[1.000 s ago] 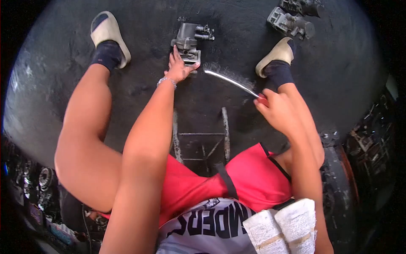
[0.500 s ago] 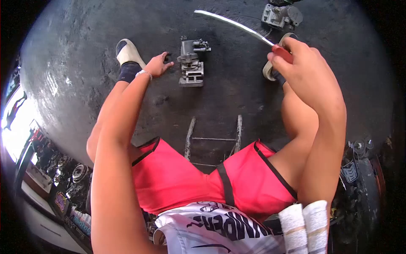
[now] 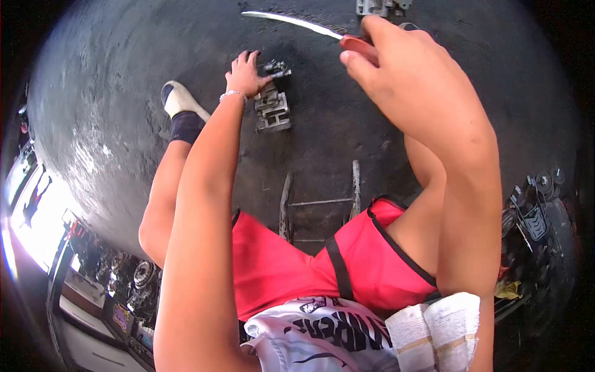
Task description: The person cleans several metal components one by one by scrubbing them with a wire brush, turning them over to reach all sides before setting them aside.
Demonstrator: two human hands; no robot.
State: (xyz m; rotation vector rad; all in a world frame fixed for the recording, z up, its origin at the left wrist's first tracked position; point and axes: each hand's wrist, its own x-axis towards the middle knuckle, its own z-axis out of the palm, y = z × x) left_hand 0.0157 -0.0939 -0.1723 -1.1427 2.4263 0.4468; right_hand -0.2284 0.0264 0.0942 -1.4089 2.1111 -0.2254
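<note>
A grey metal engine part (image 3: 273, 111), blocky with a small fitting at its top end, stands on the dark floor between the feet. My left hand (image 3: 245, 75) is on its upper left side, thumb and fingers around the top portion, hiding some of it. To the right, my right hand (image 3: 403, 68) is closed round the red handle of a long curved tool (image 3: 291, 20). The tool's thin pale strip points left, above the engine part and apart from it.
A second metal part (image 3: 378, 7) lies at the top edge, partly cut off. A low metal frame (image 3: 319, 203) is between the knees. Machine parts are piled at the left (image 3: 144, 273) and the right (image 3: 536, 223). My left shoe (image 3: 186, 102) rests on the floor.
My left hand has moved from beside the engine part onto its top portion. My right hand, with the curved tool, has shifted left and up in view. The camera view has also turned slightly.
</note>
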